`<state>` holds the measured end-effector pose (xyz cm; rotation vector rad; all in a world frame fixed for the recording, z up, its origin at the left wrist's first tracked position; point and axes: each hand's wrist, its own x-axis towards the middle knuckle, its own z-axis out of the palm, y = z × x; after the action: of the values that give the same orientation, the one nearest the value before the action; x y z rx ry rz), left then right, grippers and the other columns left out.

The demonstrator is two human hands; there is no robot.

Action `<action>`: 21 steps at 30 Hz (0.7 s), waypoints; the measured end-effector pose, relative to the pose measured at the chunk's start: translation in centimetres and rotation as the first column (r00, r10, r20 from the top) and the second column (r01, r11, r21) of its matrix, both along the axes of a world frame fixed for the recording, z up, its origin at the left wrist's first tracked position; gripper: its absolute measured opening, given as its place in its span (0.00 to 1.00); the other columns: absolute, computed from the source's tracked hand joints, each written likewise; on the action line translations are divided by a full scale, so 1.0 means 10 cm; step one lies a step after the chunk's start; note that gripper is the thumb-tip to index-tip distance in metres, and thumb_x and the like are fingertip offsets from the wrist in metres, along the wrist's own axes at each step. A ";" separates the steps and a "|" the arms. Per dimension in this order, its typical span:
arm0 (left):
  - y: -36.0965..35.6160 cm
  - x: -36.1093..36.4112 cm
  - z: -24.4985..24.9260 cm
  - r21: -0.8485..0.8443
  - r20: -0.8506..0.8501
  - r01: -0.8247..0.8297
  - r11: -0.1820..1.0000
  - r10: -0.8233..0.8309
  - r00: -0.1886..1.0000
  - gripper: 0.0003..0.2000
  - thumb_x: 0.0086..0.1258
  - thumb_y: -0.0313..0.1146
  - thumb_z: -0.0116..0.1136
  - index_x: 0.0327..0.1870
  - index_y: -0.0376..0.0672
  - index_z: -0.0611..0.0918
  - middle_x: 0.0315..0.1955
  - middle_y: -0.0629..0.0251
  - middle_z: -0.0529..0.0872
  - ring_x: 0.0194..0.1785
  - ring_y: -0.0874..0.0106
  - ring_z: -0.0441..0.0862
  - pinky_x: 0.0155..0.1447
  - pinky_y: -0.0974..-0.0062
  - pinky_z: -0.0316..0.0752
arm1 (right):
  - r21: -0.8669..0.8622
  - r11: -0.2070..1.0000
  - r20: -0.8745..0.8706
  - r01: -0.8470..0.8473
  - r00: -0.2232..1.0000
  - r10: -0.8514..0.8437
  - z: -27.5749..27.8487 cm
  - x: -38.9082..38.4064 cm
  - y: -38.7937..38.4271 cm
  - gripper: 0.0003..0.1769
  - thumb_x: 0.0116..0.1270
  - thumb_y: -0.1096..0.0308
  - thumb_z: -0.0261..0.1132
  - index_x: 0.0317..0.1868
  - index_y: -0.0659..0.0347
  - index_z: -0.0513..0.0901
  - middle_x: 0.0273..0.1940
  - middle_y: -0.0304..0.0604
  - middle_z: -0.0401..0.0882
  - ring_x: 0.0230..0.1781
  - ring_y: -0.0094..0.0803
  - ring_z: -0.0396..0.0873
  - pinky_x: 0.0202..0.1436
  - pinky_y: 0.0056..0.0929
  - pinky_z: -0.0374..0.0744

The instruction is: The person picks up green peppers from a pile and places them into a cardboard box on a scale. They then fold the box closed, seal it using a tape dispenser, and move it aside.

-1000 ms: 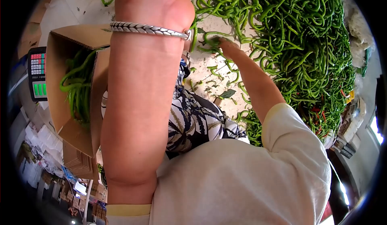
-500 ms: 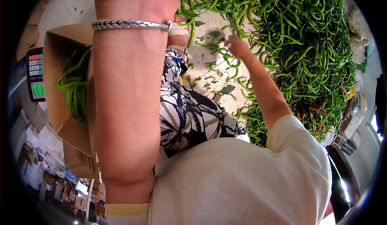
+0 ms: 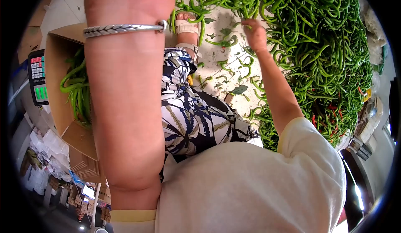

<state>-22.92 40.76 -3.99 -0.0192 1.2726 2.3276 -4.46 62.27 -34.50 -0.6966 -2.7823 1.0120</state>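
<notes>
My left forearm, with a braided silver bangle (image 3: 121, 29), crosses the left side of the view. Of my left hand (image 3: 129, 1) only the heel and wrist show at the top edge; its fingers are out of frame. My right hand (image 3: 255, 35) is over the pale floor by the inner edge of a large heap of long green chili peppers (image 3: 321, 45). Its fingers are curled, close to peppers at the heap's edge; what they hold, if anything, is too small and blurred to make out.
An open cardboard box (image 3: 62, 83) with green peppers inside stands at left, beside a scale display (image 3: 37, 78). Loose peppers and leaves (image 3: 239, 90) lie on the floor (image 3: 215, 68) near my sandalled foot (image 3: 186, 30). Some red peppers (image 3: 334, 116) show in the heap.
My right hand has moved up and slightly right, towards the heap. My left arm has shifted a little left, uncovering more of the sandalled foot.
</notes>
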 end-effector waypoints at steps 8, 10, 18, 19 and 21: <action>-0.10 0.00 -0.15 -0.005 -0.030 0.003 1.000 -0.003 1.000 0.12 0.72 0.30 0.51 0.50 0.31 0.75 0.43 0.61 0.80 0.45 0.72 0.79 0.50 0.79 0.75 | 0.179 0.913 0.493 -0.367 0.837 0.239 -0.75 0.24 -1.03 0.19 0.60 0.74 0.58 0.51 0.45 0.82 0.57 0.41 0.70 0.62 0.40 0.65 0.58 0.41 0.71; -0.12 -0.01 -0.19 -0.011 -0.042 0.007 1.000 -0.008 0.999 0.12 0.71 0.30 0.51 0.50 0.32 0.75 0.43 0.61 0.80 0.45 0.72 0.79 0.50 0.79 0.75 | 0.189 0.871 0.481 -0.454 0.816 0.321 -0.83 0.37 -1.04 0.19 0.59 0.73 0.59 0.50 0.46 0.82 0.54 0.40 0.70 0.60 0.38 0.64 0.56 0.40 0.71; -0.25 -0.11 -0.25 -0.040 -0.060 0.010 0.999 -0.013 0.998 0.12 0.71 0.30 0.51 0.49 0.32 0.75 0.42 0.62 0.80 0.44 0.72 0.79 0.50 0.79 0.75 | -0.326 0.656 0.392 -0.681 0.534 0.749 -0.67 0.73 -1.79 0.16 0.62 0.64 0.59 0.52 0.50 0.80 0.58 0.41 0.71 0.66 0.39 0.62 0.66 0.47 0.63; -0.26 -0.11 -0.25 -0.042 -0.064 0.013 0.999 -0.016 0.998 0.11 0.71 0.30 0.51 0.49 0.32 0.75 0.42 0.62 0.80 0.44 0.72 0.79 0.50 0.79 0.75 | -0.100 0.453 0.195 -0.886 0.429 0.882 -0.61 0.81 -1.88 0.16 0.63 0.64 0.58 0.52 0.50 0.80 0.58 0.42 0.70 0.67 0.39 0.60 0.67 0.51 0.61; -0.27 -0.11 -0.27 -0.047 -0.068 0.014 0.999 -0.017 0.998 0.11 0.71 0.30 0.52 0.49 0.32 0.75 0.42 0.62 0.80 0.44 0.72 0.79 0.50 0.79 0.75 | -0.135 0.452 0.390 -0.882 0.372 0.842 -0.51 0.68 -2.02 0.18 0.65 0.64 0.56 0.55 0.47 0.79 0.59 0.40 0.70 0.68 0.39 0.60 0.69 0.57 0.58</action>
<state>-24.06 38.04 -6.72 0.0555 1.3546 2.3031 2.35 42.03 -39.63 0.8753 -3.5708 0.8318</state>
